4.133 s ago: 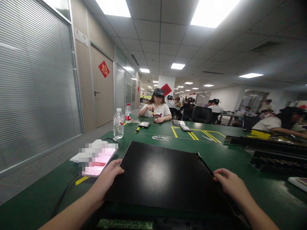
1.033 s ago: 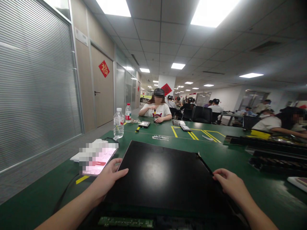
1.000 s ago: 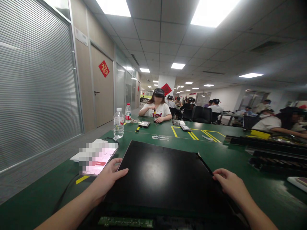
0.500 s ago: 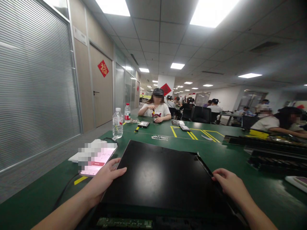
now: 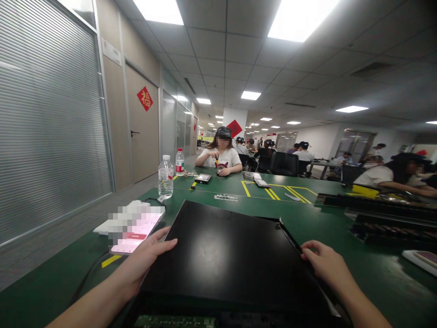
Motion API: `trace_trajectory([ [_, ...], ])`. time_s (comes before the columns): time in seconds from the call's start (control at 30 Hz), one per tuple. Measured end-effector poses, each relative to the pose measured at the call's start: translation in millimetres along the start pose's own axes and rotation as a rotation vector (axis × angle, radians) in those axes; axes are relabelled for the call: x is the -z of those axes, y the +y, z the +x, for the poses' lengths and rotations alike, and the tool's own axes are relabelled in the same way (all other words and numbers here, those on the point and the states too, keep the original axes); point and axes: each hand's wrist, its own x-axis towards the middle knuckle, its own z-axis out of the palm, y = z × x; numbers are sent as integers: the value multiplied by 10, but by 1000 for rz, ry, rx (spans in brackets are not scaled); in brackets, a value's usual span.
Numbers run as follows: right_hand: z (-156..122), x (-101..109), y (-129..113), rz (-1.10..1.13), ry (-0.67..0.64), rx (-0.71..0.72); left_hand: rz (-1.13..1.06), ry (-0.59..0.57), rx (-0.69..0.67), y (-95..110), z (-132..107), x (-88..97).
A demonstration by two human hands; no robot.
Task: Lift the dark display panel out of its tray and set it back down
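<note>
A large, flat black LCD panel (image 5: 221, 246) is in front of me, with a dull light reflection on its surface. A green circuit board (image 5: 175, 320) shows along its near edge, cut off by the bottom of the view. My left hand (image 5: 150, 257) grips the panel's left edge, its thumb on top and the other fingers beyond or under the edge. On the opposite side my right hand (image 5: 319, 257) pinches the thin black frame strip (image 5: 290, 234) along the right edge. That strip stands slightly apart from the panel near its far corner.
Left of the panel are a phone (image 5: 139, 234) and a water bottle (image 5: 165, 177). Small metal parts (image 5: 226, 197) and a hard drive (image 5: 203, 178) lie beyond. Across the green table (image 5: 341, 228) sits a person (image 5: 220, 155). Long black strips (image 5: 392, 230) lie at right.
Both hands keep their hold, and the panel's near part has shifted slightly, showing less of the circuit board. The camera view has turned a little.
</note>
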Motion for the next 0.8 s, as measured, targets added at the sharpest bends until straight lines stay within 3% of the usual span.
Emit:
trace_trajectory([
  [0.43,-26,8,-40,-34,10,25,5,15,-14,-123,111,74],
  [0.8,-28,11,-21,-15,1,10,19,33,12,-61,24,7],
])
